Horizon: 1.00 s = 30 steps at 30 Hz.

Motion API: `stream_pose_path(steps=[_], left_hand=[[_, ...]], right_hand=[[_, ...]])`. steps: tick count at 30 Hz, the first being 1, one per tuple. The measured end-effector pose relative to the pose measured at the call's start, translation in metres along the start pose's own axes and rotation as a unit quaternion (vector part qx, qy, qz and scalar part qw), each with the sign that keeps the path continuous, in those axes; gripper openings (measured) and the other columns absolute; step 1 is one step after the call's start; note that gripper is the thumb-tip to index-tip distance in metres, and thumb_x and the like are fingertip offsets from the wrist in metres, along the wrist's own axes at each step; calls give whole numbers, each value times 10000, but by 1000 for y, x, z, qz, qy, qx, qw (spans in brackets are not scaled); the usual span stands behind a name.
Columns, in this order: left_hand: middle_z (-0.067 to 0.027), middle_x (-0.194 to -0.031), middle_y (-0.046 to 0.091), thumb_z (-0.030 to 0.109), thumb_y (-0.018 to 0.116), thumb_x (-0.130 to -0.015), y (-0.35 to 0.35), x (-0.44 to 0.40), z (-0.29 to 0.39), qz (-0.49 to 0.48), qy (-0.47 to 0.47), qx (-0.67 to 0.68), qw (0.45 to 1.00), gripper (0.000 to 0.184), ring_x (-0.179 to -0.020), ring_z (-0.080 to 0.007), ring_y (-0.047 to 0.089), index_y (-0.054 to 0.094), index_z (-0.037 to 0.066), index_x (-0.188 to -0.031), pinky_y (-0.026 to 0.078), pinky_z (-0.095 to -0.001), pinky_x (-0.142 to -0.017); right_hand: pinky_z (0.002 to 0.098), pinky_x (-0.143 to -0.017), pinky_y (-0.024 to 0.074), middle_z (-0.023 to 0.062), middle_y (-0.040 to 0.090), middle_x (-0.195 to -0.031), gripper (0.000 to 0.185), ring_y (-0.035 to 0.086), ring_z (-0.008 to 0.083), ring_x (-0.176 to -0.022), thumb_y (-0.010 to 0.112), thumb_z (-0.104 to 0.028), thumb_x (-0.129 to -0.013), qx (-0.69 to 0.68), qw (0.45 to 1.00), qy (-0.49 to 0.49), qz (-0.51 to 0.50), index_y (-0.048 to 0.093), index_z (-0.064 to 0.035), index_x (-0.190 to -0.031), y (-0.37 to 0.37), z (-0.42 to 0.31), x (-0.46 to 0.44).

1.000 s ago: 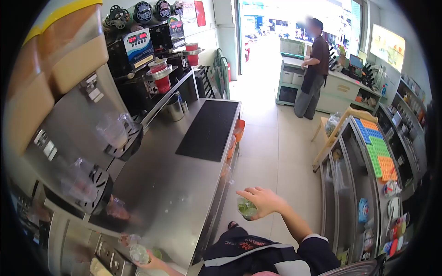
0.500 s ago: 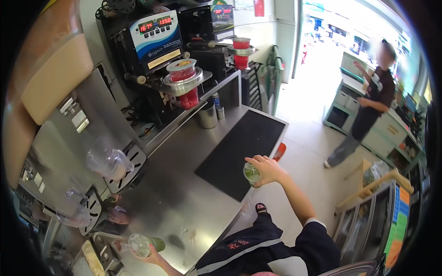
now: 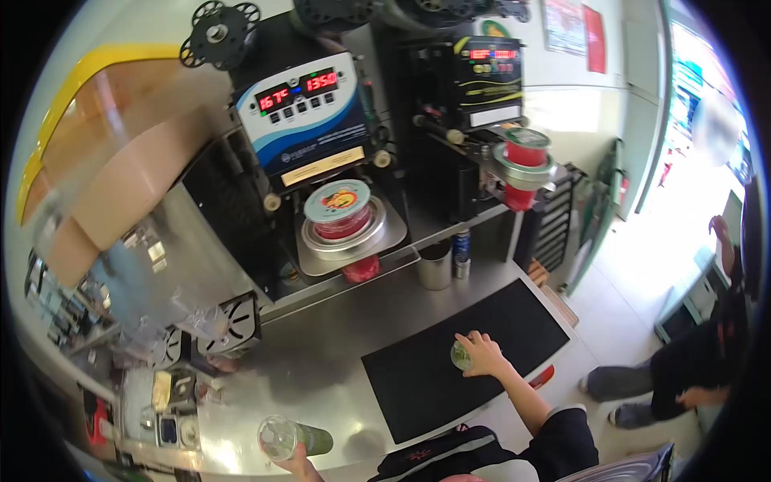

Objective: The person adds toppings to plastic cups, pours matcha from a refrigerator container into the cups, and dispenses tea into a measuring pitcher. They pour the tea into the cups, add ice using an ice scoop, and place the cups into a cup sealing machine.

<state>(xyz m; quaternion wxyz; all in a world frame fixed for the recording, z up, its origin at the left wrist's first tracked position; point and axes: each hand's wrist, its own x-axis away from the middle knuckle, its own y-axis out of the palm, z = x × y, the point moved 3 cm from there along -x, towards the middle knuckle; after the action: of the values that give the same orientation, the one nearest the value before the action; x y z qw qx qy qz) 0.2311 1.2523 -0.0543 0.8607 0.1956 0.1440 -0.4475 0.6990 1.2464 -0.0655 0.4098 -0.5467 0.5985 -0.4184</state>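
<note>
My right hand (image 3: 487, 355) is closed around a clear plastic cup (image 3: 461, 357) with green bits inside. Hand and cup are over the black mat (image 3: 418, 394); whether the cup touches the mat I cannot tell. At the lower left, my left hand (image 3: 299, 464) grips another clear cup (image 3: 316, 439), tilted, its wide mouth facing left and green contents in its lower part. This cup is above the steel counter (image 3: 241, 418). Both cups look uncovered, and my fingers hide part of each.
Two cup-sealing machines (image 3: 309, 120) stand behind the counter, each with a red cup (image 3: 341, 225) in its ring. A steel canister (image 3: 434, 267) and a blue spray can (image 3: 461, 251) are beneath. Dispensers with drip trays (image 3: 233, 325) line the left. Another person (image 3: 691, 369) stands at right.
The view has turned toward the sealing machines. My right hand has brought its cup from beyond the mat's front edge to above the mat. My left hand still holds its cup.
</note>
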Motion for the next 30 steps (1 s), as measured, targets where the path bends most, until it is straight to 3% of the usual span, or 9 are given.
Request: stream_pose_path(steps=[3,9,10,14,17,24,30], left_hand=[[-108,-1148,398,300,745,-463,3,16,11,-5,-23,-21,999,912,-1070,-241,414,317,13,-1216,347,-379,-919],[-135,-1198,377,325,712,-500,30,4,60,-60,55,-63,995,913,-1109,-266,390,291,-4,-1240,323,-391,-942],[-138,-1199,374,410,725,-486,33,1,62,-60,54,-75,994,968,-1104,-266,395,285,-11,-1238,330,-393,-938],[-133,-1197,369,526,729,-463,46,-15,69,-73,71,-102,990,1052,-1110,-263,387,268,-11,-1243,335,-394,-932],[-129,-1206,357,535,731,-462,64,-22,84,-93,84,-52,991,1061,-1123,-258,373,265,-9,-1245,328,-391,-938],[-133,-1222,351,458,693,-546,66,-43,80,-165,84,3,983,955,-1119,-259,379,250,-7,-1253,352,-394,-916],[-135,-1211,368,406,668,-581,69,-48,75,-176,51,11,983,884,-1097,-260,402,258,0,-1250,369,-395,-896]], right_hand=[[417,-744,435,141,410,-1083,922,459,331,-921,765,-325,-416,-34,999,0,23,352,-173,-1225,2,14,-3],[473,-776,386,168,374,-1143,1085,413,357,-991,785,-412,-360,26,1000,7,-11,262,-183,-1283,12,19,5],[516,-801,363,187,336,-1198,1163,370,387,-1055,784,-445,-356,38,998,6,-56,175,-194,-1315,11,19,3],[567,-837,335,178,277,-1267,1207,307,414,-1130,780,-466,-385,67,985,54,-151,73,-214,-1331,-1,16,-14],[561,-804,368,173,278,-1268,1188,318,414,-1121,781,-450,-398,44,970,102,-216,82,-218,-1331,2,8,-19],[475,-737,433,156,371,-1136,1120,422,360,-979,774,-346,-426,44,989,110,-87,124,-174,-1321,7,1,-7],[453,-705,448,148,424,-1054,1072,459,345,-913,753,-324,-423,31,993,85,-70,175,-157,-1310,1,-2,13]])
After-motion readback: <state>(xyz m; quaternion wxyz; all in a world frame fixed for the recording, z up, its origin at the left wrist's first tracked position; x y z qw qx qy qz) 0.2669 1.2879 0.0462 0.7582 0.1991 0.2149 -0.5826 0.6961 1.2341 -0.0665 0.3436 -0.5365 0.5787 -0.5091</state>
